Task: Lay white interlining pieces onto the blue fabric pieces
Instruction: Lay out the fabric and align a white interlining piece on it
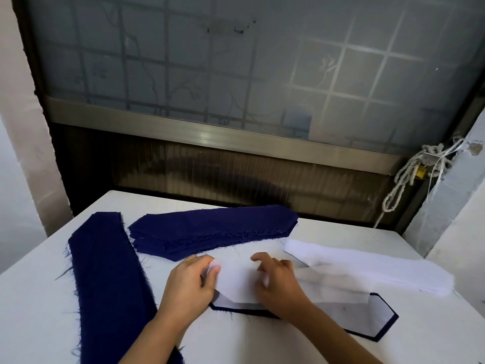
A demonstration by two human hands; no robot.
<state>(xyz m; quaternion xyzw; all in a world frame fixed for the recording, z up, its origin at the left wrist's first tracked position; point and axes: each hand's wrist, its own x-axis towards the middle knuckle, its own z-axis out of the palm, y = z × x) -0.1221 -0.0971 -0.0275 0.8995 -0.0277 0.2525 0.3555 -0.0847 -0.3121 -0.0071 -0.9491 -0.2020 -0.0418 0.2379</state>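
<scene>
On the white table, a long stack of navy blue fabric strips runs down the left side, its edges frayed. Just to its right, farther back, lies a second stack of pointed blue fabric pieces. In front of that stack, the left hand pinches the left end of a white interlining piece, thumb and fingers closed on its edge. The right hand rests on the same piece with fingers curled down onto it; whether they grip it or only press cannot be told. Under the hands lies a blue fabric piece with a white layer already on it, only a narrow navy border showing along its near edge and right point. The held interlining sits slightly askew over its far side. To the right, a stack of white interlining pieces lies near the table's right edge, overlapping the far end of the held one.
</scene>
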